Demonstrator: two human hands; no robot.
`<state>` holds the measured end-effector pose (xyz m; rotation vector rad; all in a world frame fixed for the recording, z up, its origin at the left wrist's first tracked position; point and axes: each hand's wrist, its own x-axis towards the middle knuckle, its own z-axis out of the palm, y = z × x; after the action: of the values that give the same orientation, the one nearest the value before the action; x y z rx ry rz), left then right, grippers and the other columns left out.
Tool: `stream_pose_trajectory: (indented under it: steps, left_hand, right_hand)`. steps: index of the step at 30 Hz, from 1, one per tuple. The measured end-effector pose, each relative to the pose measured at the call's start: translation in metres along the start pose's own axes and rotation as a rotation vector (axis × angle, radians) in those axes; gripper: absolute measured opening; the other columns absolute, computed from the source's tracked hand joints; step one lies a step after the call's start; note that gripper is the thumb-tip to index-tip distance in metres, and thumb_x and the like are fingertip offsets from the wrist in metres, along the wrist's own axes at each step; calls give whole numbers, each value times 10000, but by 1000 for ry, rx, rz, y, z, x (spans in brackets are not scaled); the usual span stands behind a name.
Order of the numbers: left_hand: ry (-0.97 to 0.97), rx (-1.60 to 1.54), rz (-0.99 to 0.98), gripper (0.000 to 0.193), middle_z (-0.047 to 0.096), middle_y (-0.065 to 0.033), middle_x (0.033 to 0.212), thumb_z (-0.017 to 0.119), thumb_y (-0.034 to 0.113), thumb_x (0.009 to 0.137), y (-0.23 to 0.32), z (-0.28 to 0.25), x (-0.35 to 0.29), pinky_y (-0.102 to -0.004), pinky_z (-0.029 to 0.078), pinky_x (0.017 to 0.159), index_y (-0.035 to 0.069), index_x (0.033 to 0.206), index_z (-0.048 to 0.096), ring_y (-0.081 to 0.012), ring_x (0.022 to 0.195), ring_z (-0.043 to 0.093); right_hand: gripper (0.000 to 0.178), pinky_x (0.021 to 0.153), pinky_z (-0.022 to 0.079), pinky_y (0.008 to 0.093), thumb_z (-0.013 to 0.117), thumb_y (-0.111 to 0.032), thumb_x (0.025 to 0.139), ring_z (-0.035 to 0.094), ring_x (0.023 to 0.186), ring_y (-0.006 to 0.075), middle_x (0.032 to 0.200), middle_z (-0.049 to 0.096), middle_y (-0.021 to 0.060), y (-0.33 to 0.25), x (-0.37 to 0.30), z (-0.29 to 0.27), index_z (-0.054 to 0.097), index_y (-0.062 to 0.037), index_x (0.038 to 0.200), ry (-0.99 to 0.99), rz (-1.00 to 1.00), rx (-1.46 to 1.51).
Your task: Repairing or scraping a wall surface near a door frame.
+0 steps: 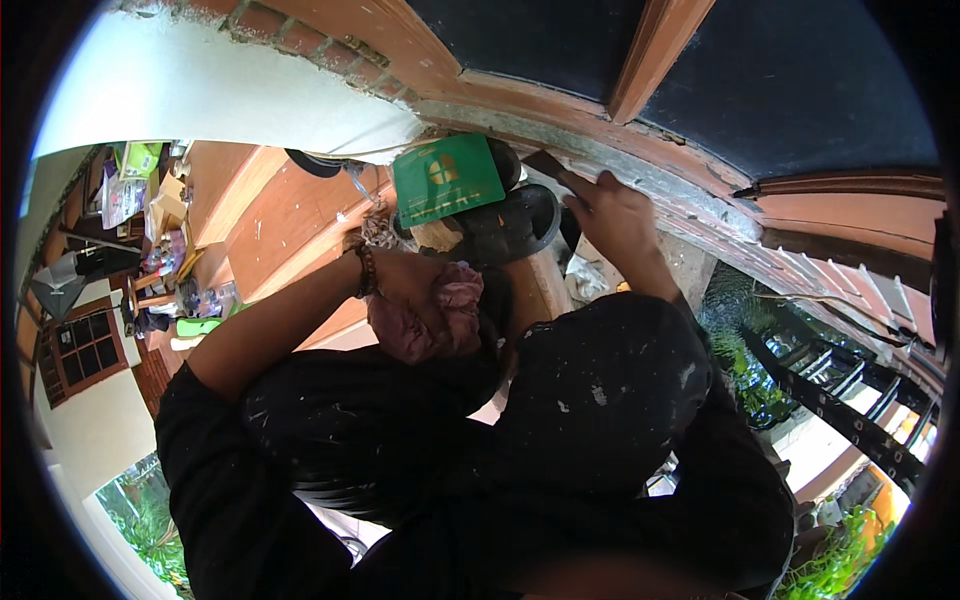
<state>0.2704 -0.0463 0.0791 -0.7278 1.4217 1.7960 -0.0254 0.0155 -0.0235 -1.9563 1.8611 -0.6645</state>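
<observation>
My left hand [400, 280], with a beaded bracelet at the wrist, is closed around a crumpled mauve cloth [440, 312] above my left knee. My right hand [617, 215] grips what looks like a flat scraper [545, 166]; its dark blade points left along the concrete ledge [570, 160] under the window frame. Between my hands lies a dark plastic container [515, 225], partly covered by a green rectangular sheet [448, 180] with a yellow window emblem. A tan block-like piece [437, 236] shows just below the sheet. My fingers hide the scraper's handle.
A wooden window frame [645, 60] with dark panes runs along the top. White wall [220, 85] and wooden steps or boards [270, 205] are at left, with clutter beyond. Towards the right lie plants [740, 340] and a black ladder-like rail [840, 410]. My paint-spotted knees [600, 395] fill the middle.
</observation>
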Motion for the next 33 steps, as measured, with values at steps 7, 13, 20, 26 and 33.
stream_pose_trajectory:
  steps: [7, 13, 20, 26, 33]
  left_hand:
    - [34, 189, -14, 523, 689, -23, 1028, 936, 213, 658, 7, -5, -5, -310, 531, 871, 86, 1065, 632, -109, 985, 625]
    - [26, 124, 122, 478, 664, -11, 959, 938, 226, 644, -2, -6, 3, -304, 520, 817, 83, 963, 613, -116, 907, 612]
    - [14, 246, 57, 556, 705, -54, 989, 943, 329, 625, 7, -13, 7, -312, 525, 830, 51, 1019, 666, -130, 949, 650]
    - [126, 265, 6, 584, 712, -63, 1006, 939, 326, 614, 10, -11, -5, -320, 532, 835, 51, 1052, 667, -146, 950, 662]
    - [86, 268, -86, 750, 711, -104, 1064, 955, 354, 589, 1, -1, -11, -320, 533, 869, -1, 1155, 614, -182, 988, 668]
  right_hand:
    - [340, 659, 592, 375, 638, -87, 843, 708, 831, 300, 1019, 649, 149, -39, 31, -17, 726, -153, 1164, -11, -411, -126]
    - [381, 574, 574, 363, 631, -119, 880, 702, 712, 262, 893, 660, 101, -22, 47, 7, 688, -188, 1250, 28, -277, -270]
    - [393, 581, 584, 363, 630, -115, 865, 709, 723, 268, 824, 673, 110, -22, 40, -4, 679, -162, 1252, 25, -286, -296]
    - [388, 581, 578, 376, 620, -127, 884, 706, 707, 275, 839, 673, 115, -33, 41, -10, 677, -195, 1261, -146, -214, -300]
    - [390, 630, 584, 398, 630, -148, 880, 707, 702, 275, 837, 670, 104, -17, 69, 12, 693, -206, 1260, -14, -402, -209]
